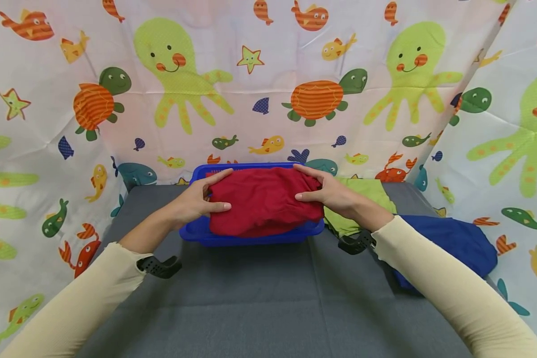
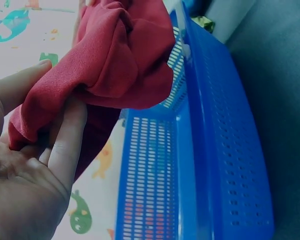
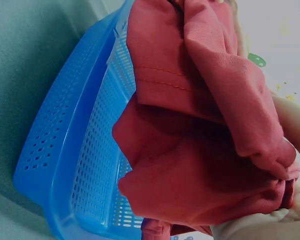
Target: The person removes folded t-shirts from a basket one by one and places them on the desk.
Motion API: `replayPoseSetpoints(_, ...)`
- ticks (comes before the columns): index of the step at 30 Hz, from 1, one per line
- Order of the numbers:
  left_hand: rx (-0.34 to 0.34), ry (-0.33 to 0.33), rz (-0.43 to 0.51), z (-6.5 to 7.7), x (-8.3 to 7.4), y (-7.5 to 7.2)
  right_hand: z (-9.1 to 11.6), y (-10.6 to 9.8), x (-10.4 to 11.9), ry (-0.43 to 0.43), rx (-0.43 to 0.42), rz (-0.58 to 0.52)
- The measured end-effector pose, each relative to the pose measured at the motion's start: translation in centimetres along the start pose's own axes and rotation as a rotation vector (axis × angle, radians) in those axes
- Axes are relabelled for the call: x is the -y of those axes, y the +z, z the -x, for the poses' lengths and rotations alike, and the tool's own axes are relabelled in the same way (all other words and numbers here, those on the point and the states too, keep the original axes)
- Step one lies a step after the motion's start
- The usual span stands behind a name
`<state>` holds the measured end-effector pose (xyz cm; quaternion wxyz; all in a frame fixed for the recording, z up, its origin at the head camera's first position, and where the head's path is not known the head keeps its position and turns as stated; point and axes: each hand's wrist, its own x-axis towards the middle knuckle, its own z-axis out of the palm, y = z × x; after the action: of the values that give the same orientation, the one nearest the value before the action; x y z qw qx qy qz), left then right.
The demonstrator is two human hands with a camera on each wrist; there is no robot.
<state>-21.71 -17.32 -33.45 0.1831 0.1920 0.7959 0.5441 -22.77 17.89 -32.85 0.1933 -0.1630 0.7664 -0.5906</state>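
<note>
A folded red garment (image 1: 264,201) is held above the blue basket (image 1: 255,241), hiding most of its inside. My left hand (image 1: 196,198) grips the left end, thumb on the near face. At the other end my right hand (image 1: 337,195) holds it the same way. In the left wrist view, the fingers lie under a fold of the red garment (image 2: 100,70), beside the basket's slotted wall (image 2: 230,145). A stitched hem shows on the red garment (image 3: 190,150) in the right wrist view, with the basket (image 3: 65,120) below it.
A lime-green cloth (image 1: 367,194) lies on the grey table surface (image 1: 250,283), right of the basket. Nearer on the right is a dark blue cloth (image 1: 447,243), partly covered by my right sleeve. A sea-animal printed curtain (image 1: 259,134) stands behind and at both sides.
</note>
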Motion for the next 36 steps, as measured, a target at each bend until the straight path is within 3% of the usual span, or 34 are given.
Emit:
replayPoseSetpoints(12, 0.018, 0.041, -0.048, 0.3, -1.2, 1.2, 1.7, -1.0, 0.0, 0.001, -0.002, -0.016)
replayPoseSetpoints(23, 0.054, 0.017, 0.024, -0.2, -1.1, 2.7, 3.0, -2.1, -0.6, 0.005, -0.015, 0.014)
replayPoseSetpoints(36, 0.083, 0.010, 0.095, -0.9, -2.5, 4.2, 5.2, -3.9, -0.4, 0.001, -0.040, 0.022)
